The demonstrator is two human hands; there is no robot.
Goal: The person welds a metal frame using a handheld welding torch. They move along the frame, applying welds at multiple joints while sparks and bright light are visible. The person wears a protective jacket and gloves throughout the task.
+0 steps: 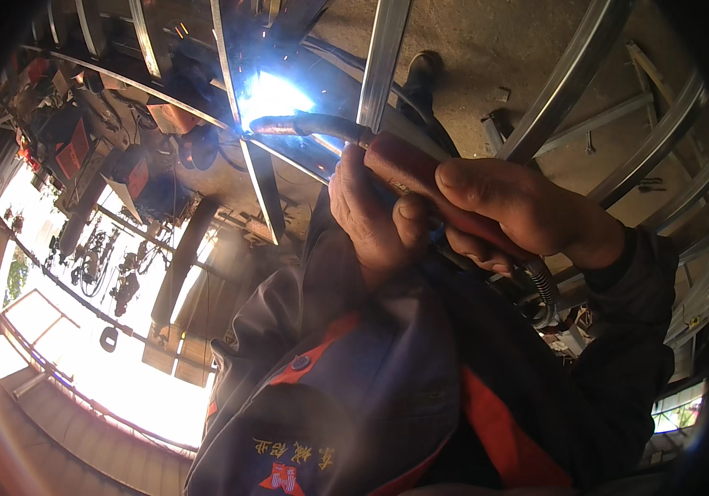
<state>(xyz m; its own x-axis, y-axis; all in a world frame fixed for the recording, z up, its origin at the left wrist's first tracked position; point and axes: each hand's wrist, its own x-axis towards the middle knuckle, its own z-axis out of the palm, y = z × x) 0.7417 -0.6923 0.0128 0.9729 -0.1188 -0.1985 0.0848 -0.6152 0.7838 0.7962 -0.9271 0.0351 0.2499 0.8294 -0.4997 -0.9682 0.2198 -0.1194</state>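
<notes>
Holding a long, dark red welding torch handle (396, 165) in the right hand (528, 211), with the thumb pressed along the top and the other fingers curled below, clamped on it. Cupping the left hand (368, 217) just under the front of the handle, with the fingers bent and close together. Cannot tell, for the left fingers, between squeezing the torch and only propping it up. At the front of the handle, a bent dark metal neck (338, 126) with a round metal tip (276, 126), pointing left at the crossing of a long, thin grey metal bar (144, 87) and a flat grey metal bar (264, 190). Shining beside the tip, a big, very bright blue-white light (276, 93). Up to the left, tiny orange sparks (181, 31). Behind the handle, a shiny coiled metal sleeve (543, 285). Beyond the hands, a shiny, square silver tube (383, 62) and a dull brown floor (487, 50).
</notes>
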